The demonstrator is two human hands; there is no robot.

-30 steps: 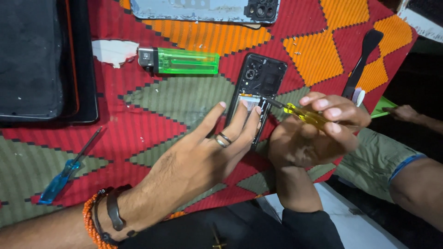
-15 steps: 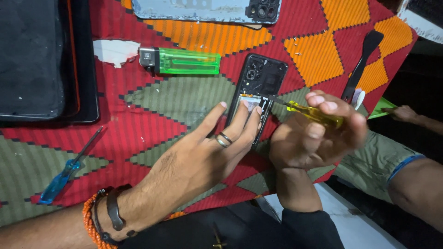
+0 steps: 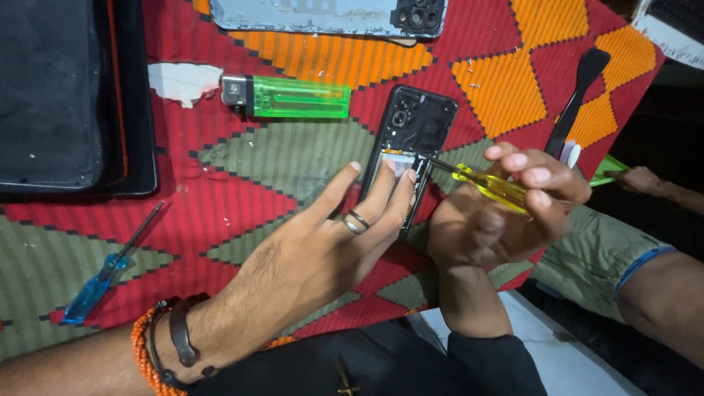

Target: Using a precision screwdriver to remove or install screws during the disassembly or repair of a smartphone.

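Left hand [image 3: 323,249]: fingers spread, pressing the open phone [image 3: 411,150], frame center.
Right hand [image 3: 506,213]: fingers pinching yellow screwdriver [image 3: 488,185], tip on phone.

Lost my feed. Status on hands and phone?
Left hand pinning opened phone. Right hand gripping yellow screwdriver, tip in phone. Nothing obstructing.

No packages, labels or signs show; no lit screen either. The opened black phone [image 3: 409,150] lies back-up at the cloth's middle, and the pale grey phone back cover [image 3: 330,15] lies at the top edge, both screens hidden
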